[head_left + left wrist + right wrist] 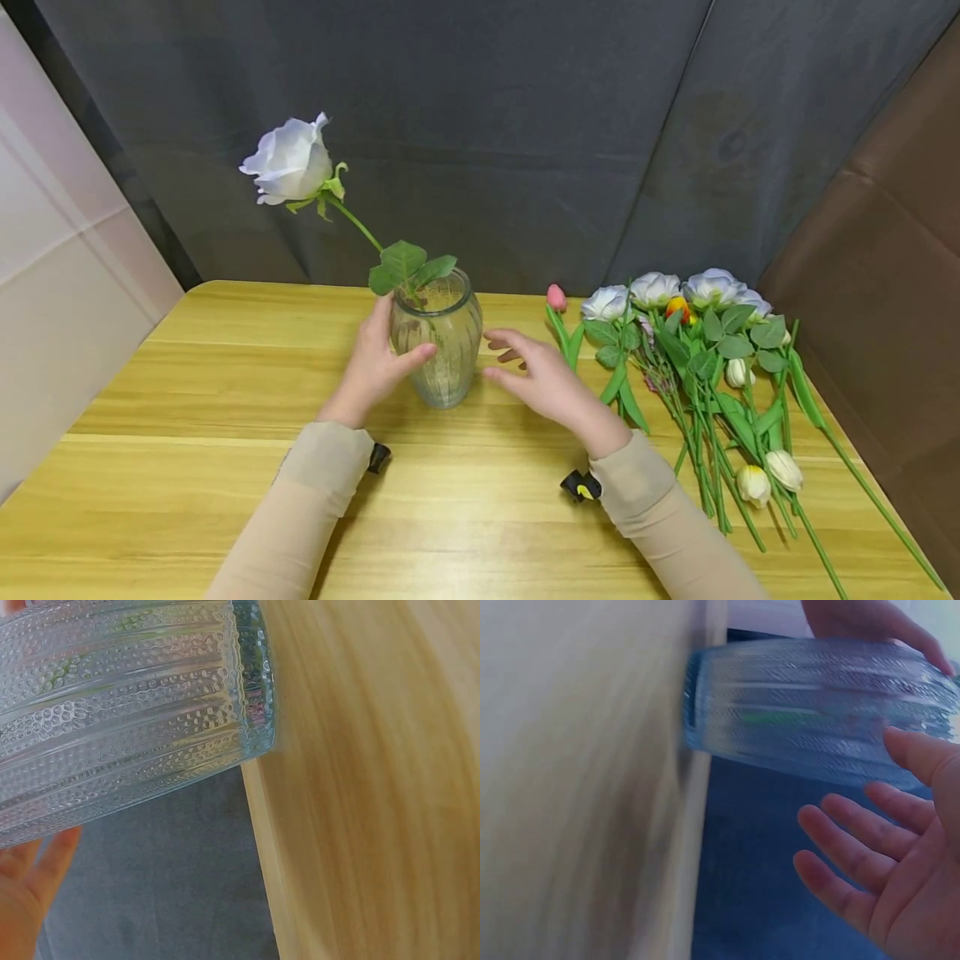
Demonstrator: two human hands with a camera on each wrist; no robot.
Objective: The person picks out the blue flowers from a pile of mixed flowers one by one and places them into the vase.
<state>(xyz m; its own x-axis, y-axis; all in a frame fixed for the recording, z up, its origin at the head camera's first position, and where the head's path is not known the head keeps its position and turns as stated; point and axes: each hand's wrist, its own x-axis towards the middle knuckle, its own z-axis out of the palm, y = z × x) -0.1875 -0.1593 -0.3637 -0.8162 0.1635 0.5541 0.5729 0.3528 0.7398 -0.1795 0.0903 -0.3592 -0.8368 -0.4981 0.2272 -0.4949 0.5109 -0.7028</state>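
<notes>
A ribbed clear glass vase [450, 367] stands upright on the wooden table. One white rose [288, 162] is in it, leaning to the left, its green leaves [405, 262] at the rim. The left hand [367, 367] grips the vase from its left side, with the thumb across the front and the other fingers [56, 859] passing behind the glass. To the right of the vase, the right hand [555, 387] has its palm turned towards it, fingers [847, 847] spread and slightly bent, holding nothing.
Several cut flowers lie at the table's right: white roses [712, 287], a pink tulip [556, 298], white tulips [753, 486] and a red-orange bloom [677, 309]. Their long stems reach the right edge. A dark curtain [487, 150] hangs behind the table [187, 400].
</notes>
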